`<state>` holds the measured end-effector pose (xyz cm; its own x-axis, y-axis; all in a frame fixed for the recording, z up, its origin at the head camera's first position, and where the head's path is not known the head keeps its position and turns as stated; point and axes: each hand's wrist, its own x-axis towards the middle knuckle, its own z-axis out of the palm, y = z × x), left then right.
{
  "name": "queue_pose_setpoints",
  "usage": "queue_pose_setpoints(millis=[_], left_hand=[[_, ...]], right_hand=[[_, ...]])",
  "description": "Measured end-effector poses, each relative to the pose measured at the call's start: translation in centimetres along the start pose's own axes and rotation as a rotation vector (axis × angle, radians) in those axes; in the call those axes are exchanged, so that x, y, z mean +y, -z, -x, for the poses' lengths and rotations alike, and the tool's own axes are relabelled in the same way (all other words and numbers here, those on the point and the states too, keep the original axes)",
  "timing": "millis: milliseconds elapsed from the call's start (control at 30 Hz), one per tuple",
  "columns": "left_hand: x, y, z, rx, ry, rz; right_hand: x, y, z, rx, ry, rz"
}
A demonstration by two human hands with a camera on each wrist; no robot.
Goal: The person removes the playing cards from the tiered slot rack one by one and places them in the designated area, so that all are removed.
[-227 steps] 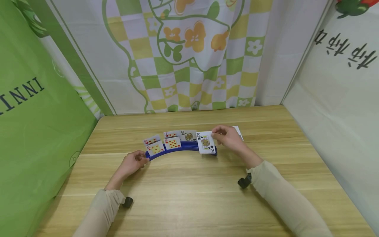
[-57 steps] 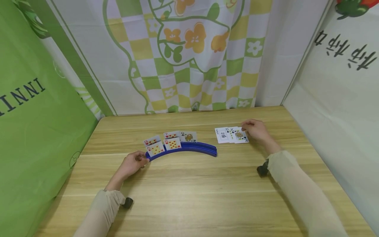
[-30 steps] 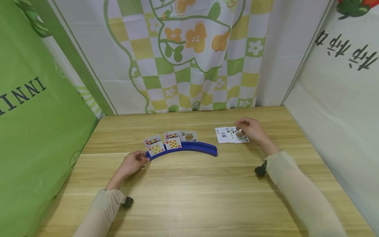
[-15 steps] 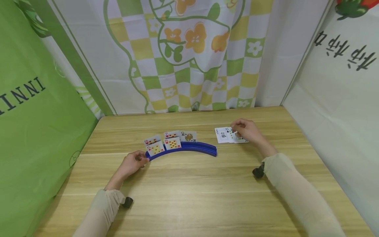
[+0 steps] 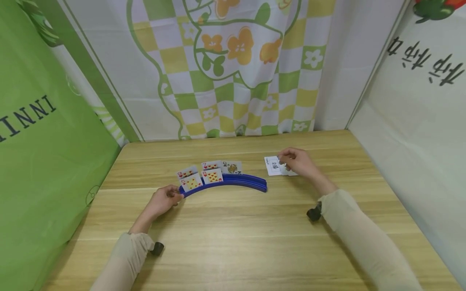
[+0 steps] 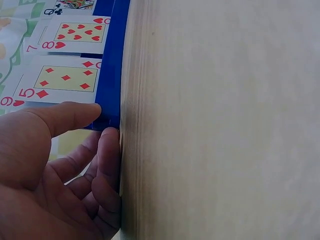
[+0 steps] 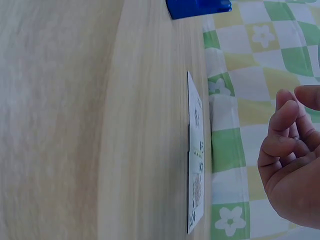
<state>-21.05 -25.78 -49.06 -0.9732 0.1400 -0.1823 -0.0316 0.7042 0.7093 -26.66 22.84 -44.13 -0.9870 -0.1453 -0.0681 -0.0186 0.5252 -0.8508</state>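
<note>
My left hand (image 5: pixel 165 201) pinches the left end of a curved blue card holder (image 5: pixel 244 179), thumb (image 6: pixel 75 116) on its front and fingers curled behind. Slotted into the holder are a five of diamonds (image 6: pixel 67 78), an eight of hearts (image 6: pixel 80 34), a queen of clubs (image 5: pixel 233 167) and, partly covered, a nine and a seven of hearts. On the table to the holder's right lie overlapping cards: a joker (image 5: pixel 272 166) shows plainly, the others mostly hidden under my right hand (image 5: pixel 299 162). That hand hovers over them, fingers loosely bent, holding nothing in the right wrist view.
The wooden table (image 5: pixel 233 242) runs back to a checked curtain (image 5: pixel 236 101). A green cloth (image 5: pixel 43 141) stands along the left side and a white one (image 5: pixel 411 141) along the right. Black wrist cameras (image 5: pixel 157 248) sit on both forearms.
Earlier my right hand held the king of spades over the holder's right end; the king then lay beside the joker and ten. The hand has since drifted left over these cards. My left hand stayed put.
</note>
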Motion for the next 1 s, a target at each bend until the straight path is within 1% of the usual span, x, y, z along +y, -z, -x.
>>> queue_pose_setpoints(millis=[367,533,667,867,1000], left_hand=[[0.1,-0.1,0.1,0.007,-0.006,-0.021],[0.1,-0.1,0.1,0.01,-0.005,-0.011],[0.0,-0.1,0.0,0.011,-0.001,-0.007],[0.0,-0.1,0.1,0.01,-0.013,-0.011],[0.1,-0.1,0.1,0.014,-0.004,-0.004]], right_hand=[[-0.6,-1.2,0.2,-0.011,0.015,-0.033],[-1.1,-1.5,0.3,-0.011,0.038,-0.026],[-1.5,-1.7,0.5,-0.019,0.041,-0.033],[-1.7,-2.2,0.7,-0.039,0.042,-0.05],[-2.2,-2.4,0.8,-0.043,0.05,-0.058]])
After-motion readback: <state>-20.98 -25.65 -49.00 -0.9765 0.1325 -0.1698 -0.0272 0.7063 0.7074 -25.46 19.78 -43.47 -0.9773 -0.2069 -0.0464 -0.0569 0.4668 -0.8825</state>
